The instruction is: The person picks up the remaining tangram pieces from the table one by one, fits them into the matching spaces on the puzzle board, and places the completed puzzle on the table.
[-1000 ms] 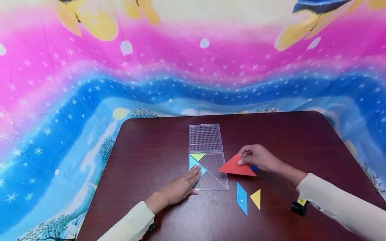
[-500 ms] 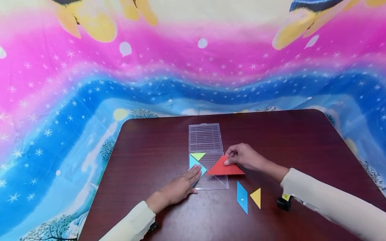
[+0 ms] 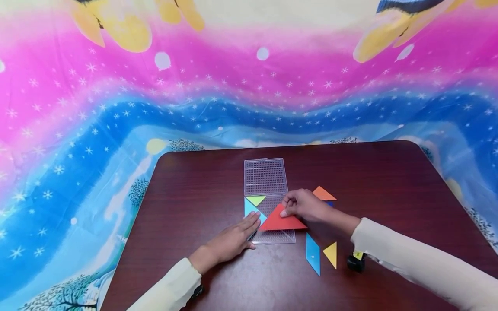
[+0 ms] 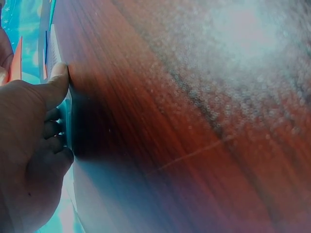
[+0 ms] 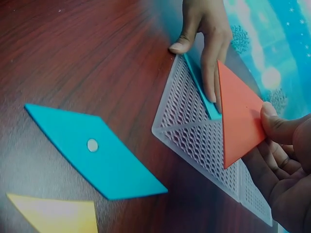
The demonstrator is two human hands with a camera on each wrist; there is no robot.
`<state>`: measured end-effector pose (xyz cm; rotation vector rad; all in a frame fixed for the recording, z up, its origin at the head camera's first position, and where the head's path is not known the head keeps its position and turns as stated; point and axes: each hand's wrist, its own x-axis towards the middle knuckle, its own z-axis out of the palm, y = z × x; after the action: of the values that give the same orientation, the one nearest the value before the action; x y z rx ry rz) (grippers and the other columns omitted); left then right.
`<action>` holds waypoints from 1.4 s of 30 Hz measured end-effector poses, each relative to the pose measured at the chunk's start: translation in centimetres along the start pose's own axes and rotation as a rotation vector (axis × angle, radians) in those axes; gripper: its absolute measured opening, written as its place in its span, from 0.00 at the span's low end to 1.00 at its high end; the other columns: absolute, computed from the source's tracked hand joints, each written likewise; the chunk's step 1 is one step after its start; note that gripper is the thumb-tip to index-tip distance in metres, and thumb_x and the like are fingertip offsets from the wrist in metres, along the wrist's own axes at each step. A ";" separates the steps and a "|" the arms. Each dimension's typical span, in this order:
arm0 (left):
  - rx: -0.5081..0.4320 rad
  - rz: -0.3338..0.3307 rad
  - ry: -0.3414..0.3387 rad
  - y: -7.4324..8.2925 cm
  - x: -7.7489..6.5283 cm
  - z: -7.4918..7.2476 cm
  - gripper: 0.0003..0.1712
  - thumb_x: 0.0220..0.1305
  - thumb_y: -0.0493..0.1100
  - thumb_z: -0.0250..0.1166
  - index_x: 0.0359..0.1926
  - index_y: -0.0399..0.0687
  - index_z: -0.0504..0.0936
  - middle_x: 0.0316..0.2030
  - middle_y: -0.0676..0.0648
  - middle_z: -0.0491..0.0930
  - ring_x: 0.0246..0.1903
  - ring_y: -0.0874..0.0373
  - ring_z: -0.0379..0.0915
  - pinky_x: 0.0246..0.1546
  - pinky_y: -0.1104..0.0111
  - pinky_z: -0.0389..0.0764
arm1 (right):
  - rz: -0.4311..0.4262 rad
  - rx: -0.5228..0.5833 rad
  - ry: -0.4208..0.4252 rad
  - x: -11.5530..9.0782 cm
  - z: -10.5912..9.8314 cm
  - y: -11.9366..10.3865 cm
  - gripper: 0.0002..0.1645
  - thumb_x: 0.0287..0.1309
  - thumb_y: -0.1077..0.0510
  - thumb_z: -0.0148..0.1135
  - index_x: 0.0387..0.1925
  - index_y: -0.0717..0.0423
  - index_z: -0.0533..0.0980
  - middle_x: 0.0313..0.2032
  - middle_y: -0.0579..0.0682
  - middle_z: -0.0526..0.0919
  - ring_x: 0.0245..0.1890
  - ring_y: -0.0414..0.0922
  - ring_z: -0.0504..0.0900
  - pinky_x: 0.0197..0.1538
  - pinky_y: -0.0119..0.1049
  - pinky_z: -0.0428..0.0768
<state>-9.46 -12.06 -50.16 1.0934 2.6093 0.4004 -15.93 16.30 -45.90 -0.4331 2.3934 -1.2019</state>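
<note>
A clear hinged plastic case (image 3: 266,177) lies unfolded on the table, its panels covered in small holes. In its near half sit a light blue triangle (image 3: 252,211) and a small lime green triangle (image 3: 256,200). My left hand (image 3: 233,238) rests with extended fingers on the light blue triangle, thumb at the case's near left corner. My right hand (image 3: 305,206) pinches a large red triangle (image 5: 238,119) by its top corner, thumb on its face. In the right wrist view the red triangle is tilted above the near half of the case, its tip close to my left fingers.
A blue parallelogram (image 3: 313,255) with a white dot and a yellow triangle (image 3: 331,255) lie right of the case, nearer me. An orange triangle (image 3: 324,193) and a dark blue piece (image 3: 330,203), partly hidden, lie beyond my right wrist. A patterned cloth (image 3: 218,86) hangs behind the table.
My right hand has carried the red triangle leftward from beside the case to over its near half, uncovering the orange triangle. My left hand has stayed in place.
</note>
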 end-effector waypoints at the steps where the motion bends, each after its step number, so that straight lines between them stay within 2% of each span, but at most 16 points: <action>1: -0.003 -0.002 -0.002 0.0 0.0 0.0 0.42 0.76 0.55 0.56 0.80 0.42 0.53 0.83 0.44 0.44 0.82 0.50 0.39 0.80 0.53 0.57 | 0.003 0.007 -0.004 0.1 0.2 -0.1 0.10 0.58 0.59 0.74 0.35 0.59 0.81 0.27 0.47 0.80 0.25 0.41 0.75 0.28 0.32 0.77; 9: -0.014 0.019 0.017 -0.2 0.1 0.0 0.41 0.75 0.54 0.59 0.79 0.40 0.56 0.82 0.42 0.47 0.81 0.47 0.43 0.79 0.53 0.59 | -0.004 -0.039 -0.014 0.3 1.7 -0.3 0.10 0.56 0.59 0.76 0.33 0.58 0.80 0.25 0.47 0.79 0.23 0.40 0.74 0.26 0.31 0.75; 14: -0.021 0.019 0.014 -0.3 0.1 0.0 0.42 0.75 0.54 0.59 0.79 0.40 0.55 0.82 0.43 0.46 0.82 0.49 0.42 0.80 0.54 0.58 | 0.010 -0.071 -0.009 0.5 2.5 -0.2 0.11 0.55 0.57 0.77 0.33 0.56 0.81 0.25 0.45 0.80 0.26 0.39 0.76 0.27 0.30 0.76; 22: -0.034 0.017 0.030 -0.3 0.1 0.1 0.43 0.74 0.54 0.61 0.79 0.40 0.56 0.82 0.42 0.48 0.81 0.48 0.44 0.79 0.53 0.60 | 0.014 -0.066 -0.022 0.7 3.4 -0.2 0.11 0.55 0.57 0.77 0.34 0.56 0.81 0.25 0.45 0.80 0.26 0.40 0.76 0.28 0.30 0.76; 31: -0.037 0.017 0.035 -0.5 0.1 0.0 0.43 0.74 0.55 0.60 0.79 0.39 0.56 0.82 0.42 0.48 0.81 0.47 0.44 0.79 0.53 0.60 | -0.040 -0.055 -0.028 0.8 4.2 -0.1 0.12 0.54 0.57 0.78 0.33 0.57 0.80 0.25 0.45 0.79 0.25 0.38 0.75 0.27 0.28 0.75; 42: -0.034 -0.007 0.003 -0.5 0.2 -0.1 0.42 0.76 0.57 0.57 0.80 0.43 0.54 0.83 0.45 0.45 0.82 0.51 0.40 0.79 0.55 0.59 | -0.027 -0.025 -0.032 0.6 4.9 -0.1 0.13 0.54 0.59 0.78 0.32 0.56 0.78 0.24 0.46 0.78 0.25 0.39 0.75 0.26 0.29 0.77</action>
<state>-9.95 -12.29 -50.26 1.0729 2.5991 0.4433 -14.03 12.62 -48.54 -0.4908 2.3842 -1.1695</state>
